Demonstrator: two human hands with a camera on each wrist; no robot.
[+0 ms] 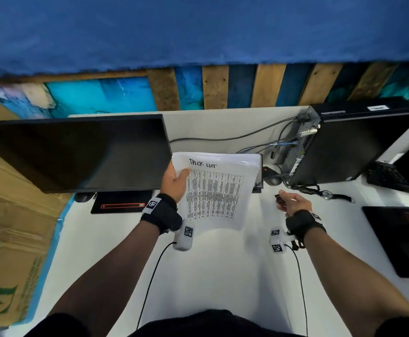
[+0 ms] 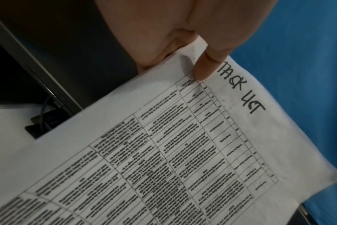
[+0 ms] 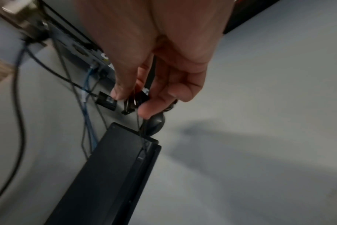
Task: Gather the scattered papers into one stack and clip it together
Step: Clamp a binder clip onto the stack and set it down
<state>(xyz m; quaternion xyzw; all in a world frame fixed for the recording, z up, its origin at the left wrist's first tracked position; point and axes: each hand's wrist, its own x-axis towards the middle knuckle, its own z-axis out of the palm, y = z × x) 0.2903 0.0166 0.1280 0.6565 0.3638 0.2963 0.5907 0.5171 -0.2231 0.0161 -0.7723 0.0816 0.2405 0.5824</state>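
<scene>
Papers held in the left hand, clip in the right

Papers (image 1: 219, 188), gathered into one stack, hang in the air above the white desk (image 1: 223, 276), held up by the left hand (image 1: 174, 182) at their top left corner; the thumb (image 2: 206, 67) lies curled across the front sheet beside the handwritten heading, the other fingers hidden behind the stack; the top sheet carries a printed table; the lower edge of the stack hangs free, clear of the desk. Off to the stack's right, apart from it, the right hand (image 1: 293, 203) pinches a small black binder clip (image 1: 279, 199) between thumb and fingertips; how its jaws stand is too blurred to tell. A dark monitor (image 1: 77, 152) stands just left of the stack; a black computer case (image 1: 351, 142) with cables sits at the far right.
</scene>
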